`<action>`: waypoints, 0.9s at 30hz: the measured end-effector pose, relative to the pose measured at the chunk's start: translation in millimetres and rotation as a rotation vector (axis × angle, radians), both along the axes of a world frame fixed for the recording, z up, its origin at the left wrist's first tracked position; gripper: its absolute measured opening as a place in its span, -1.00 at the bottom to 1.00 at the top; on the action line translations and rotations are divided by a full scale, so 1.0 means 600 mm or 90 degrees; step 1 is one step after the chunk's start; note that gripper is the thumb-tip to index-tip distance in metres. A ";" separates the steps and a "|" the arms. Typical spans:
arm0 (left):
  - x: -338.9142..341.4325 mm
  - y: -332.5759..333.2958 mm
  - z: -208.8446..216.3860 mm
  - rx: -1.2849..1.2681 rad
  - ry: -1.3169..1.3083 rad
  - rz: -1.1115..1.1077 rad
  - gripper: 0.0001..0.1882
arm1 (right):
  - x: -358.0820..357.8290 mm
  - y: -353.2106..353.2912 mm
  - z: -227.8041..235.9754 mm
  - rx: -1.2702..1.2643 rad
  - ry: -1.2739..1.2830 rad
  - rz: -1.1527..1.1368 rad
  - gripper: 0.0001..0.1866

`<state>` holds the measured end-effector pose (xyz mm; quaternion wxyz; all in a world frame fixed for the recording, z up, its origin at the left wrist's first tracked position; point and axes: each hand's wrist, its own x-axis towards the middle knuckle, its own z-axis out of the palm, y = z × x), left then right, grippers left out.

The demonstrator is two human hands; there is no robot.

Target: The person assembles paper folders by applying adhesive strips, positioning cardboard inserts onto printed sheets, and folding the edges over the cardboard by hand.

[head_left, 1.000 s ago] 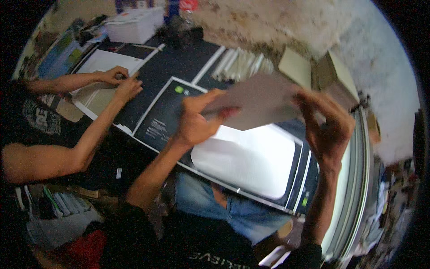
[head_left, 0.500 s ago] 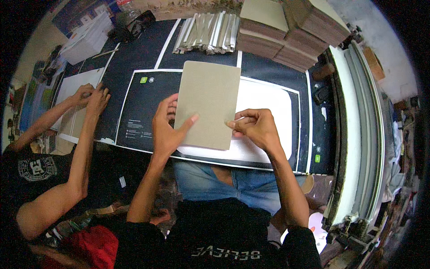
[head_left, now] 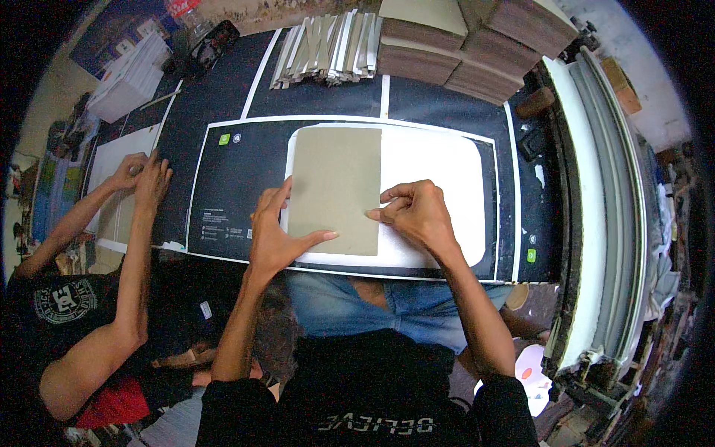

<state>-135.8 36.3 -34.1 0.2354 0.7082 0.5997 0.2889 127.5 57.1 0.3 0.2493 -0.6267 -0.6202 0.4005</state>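
Note:
A greyish-brown cardboard panel (head_left: 335, 186) with rounded left corners lies over the left half of a white sheet (head_left: 436, 171), which also has rounded corners. My left hand (head_left: 277, 232) holds the panel's lower left part, thumb on top and fingers along the left edge. At the panel's right edge, my right hand (head_left: 418, 214) has its fingers bent into a pinch, thumb tip against the board. Whatever lies beneath my left fingers is hidden. Under the white sheet is a dark printed sheet (head_left: 231, 171) with a white border.
Thin board strips (head_left: 328, 48) lie in a pile at the back, beside tall stacks of cut grey board (head_left: 421, 45). A long metal-and-white machine part (head_left: 596, 208) runs along the right. On the left, a co-worker's hands (head_left: 145, 179) handle a board; a white paper stack (head_left: 130, 78) stands beyond.
The cardboard panel has gone down from above the table onto the white sheet, its left side lined up with the sheet's. Both my hands went with it; the head view has shifted slightly.

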 end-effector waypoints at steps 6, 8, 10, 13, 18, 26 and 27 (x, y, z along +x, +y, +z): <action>0.003 -0.004 0.000 -0.015 0.042 0.009 0.18 | 0.001 0.000 -0.017 -0.010 -0.014 0.005 -0.64; 0.001 -0.005 -0.007 -0.007 0.041 0.004 0.18 | 0.001 -0.001 -0.022 -0.004 -0.011 0.004 -0.64; 0.001 -0.006 -0.008 -0.007 0.042 0.003 0.18 | -0.002 -0.002 -0.019 0.000 -0.016 -0.004 -0.64; 0.004 -0.002 -0.004 -0.006 0.048 0.004 0.20 | -0.003 -0.001 -0.018 -0.012 0.004 -0.022 -0.64; 0.009 -0.007 0.018 -0.010 0.077 0.004 0.21 | -0.005 -0.016 -0.024 0.025 0.036 -0.047 -0.66; 0.006 -0.007 0.009 -0.009 0.100 0.007 0.25 | -0.009 -0.021 -0.020 0.065 -0.001 -0.045 -0.61; 0.004 -0.006 0.007 -0.010 0.094 0.007 0.25 | -0.010 -0.021 -0.021 0.069 -0.003 -0.042 -0.61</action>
